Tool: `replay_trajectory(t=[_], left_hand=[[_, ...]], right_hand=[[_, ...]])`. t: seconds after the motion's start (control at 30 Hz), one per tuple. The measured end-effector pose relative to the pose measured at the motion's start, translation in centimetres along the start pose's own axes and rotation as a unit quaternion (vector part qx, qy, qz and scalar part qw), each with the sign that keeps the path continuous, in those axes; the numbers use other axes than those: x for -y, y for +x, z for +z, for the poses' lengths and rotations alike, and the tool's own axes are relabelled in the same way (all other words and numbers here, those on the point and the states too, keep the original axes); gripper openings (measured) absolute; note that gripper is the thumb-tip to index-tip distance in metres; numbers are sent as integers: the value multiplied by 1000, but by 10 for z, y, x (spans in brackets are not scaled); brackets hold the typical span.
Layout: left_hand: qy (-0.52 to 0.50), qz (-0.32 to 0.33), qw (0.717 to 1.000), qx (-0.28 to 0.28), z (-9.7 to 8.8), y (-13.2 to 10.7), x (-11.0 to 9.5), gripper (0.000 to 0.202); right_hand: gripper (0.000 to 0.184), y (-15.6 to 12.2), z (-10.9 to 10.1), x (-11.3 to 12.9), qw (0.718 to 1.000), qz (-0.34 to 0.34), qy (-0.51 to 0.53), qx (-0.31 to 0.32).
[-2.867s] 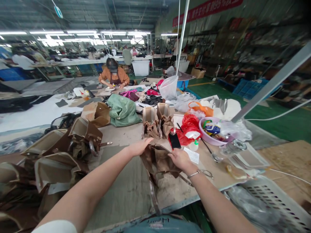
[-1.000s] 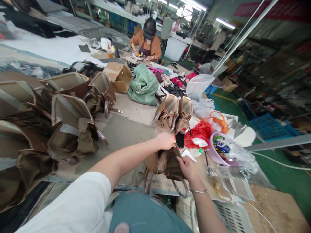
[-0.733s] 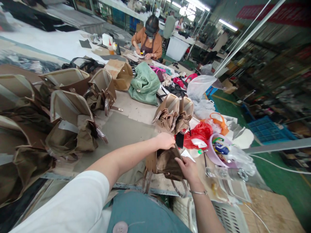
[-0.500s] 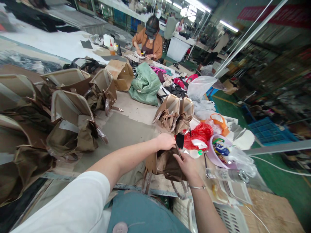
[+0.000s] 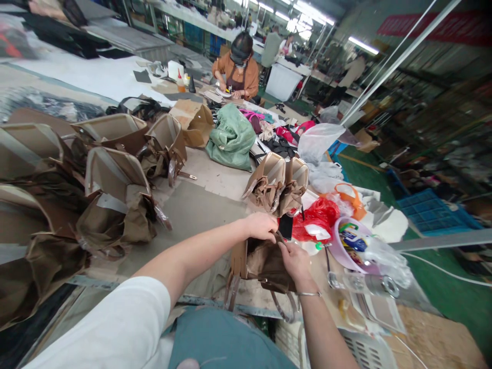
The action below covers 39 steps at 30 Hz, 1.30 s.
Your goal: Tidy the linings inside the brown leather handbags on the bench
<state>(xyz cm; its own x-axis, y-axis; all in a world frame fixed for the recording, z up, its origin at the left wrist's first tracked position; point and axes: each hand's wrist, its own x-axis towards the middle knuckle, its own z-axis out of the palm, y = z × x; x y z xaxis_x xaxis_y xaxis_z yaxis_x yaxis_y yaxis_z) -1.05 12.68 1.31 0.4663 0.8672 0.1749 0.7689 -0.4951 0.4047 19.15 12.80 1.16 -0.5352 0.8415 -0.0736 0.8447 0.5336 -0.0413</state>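
A brown handbag (image 5: 265,264) lies at the table's front edge, its mouth open and dark lining showing. My left hand (image 5: 262,226) is closed on the far rim of the bag, fingers bent over the edge. With thumb and fingers pinched, my right hand (image 5: 295,260) grips the same rim a little to the right. The handbag's straps hang down over the table edge. Just beyond my hands stand two smaller brown bags (image 5: 267,179) with bunched lining. A black phone-like slab (image 5: 285,226) lies beside my left hand.
Several larger unfinished brown bags (image 5: 115,179) crowd the left. A green sack (image 5: 232,136) and a cardboard box (image 5: 191,123) stand further back. Right of my hands are a red plastic bag (image 5: 321,215) and a pink basin (image 5: 340,246). A co-worker (image 5: 240,69) sits across the table.
My right hand has shifted slightly along the rim, and its fingers have closed closer to my left hand. The view has tilted a little; the handbag stays in place.
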Motion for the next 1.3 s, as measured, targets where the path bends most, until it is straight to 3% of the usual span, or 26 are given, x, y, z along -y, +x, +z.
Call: replay_trajectory(t=[0.17,0.37,0.57,0.63,0.7,0.73,0.8,0.9,1.0,1.07,1.2,1.3], left_hand=[[25,-12,1000,-4,-1,-2,2,19],[34,-11,999,-13,4,1,-1,16],[21,-32,999,2,-9,-1,-7,22],[44,-79,996,-10,-12,-9,-11,55],[79,-173,982,6,-11,-20,-13,83],[86,-220,971,29,-10,-25,-13,86],[81,-269,956,85,-9,-32,-7,69],[85,-209,966,127,-17,-34,10,35],[98,-106,977,155,-34,-32,23,30],[97,-70,977,176,-42,-35,24,32],[87,-104,972,192,-38,-50,9,44],[76,-128,983,111,-32,-55,-6,59]], right_hand=[[47,-2,-4,2,1000,18,-15,8],[44,7,-14,6,997,16,69,21],[41,24,-10,10,999,0,47,11],[40,25,-8,7,999,9,38,8],[41,24,-6,5,999,20,30,3],[41,24,-6,4,999,24,26,1],[41,24,-6,5,999,26,22,-5],[41,23,-9,9,1000,14,19,-5],[41,18,-14,16,1000,-13,20,-3],[41,11,-15,21,999,-30,21,-7],[40,-3,-10,29,999,-34,25,-4],[40,-4,-5,29,999,-18,42,3]])
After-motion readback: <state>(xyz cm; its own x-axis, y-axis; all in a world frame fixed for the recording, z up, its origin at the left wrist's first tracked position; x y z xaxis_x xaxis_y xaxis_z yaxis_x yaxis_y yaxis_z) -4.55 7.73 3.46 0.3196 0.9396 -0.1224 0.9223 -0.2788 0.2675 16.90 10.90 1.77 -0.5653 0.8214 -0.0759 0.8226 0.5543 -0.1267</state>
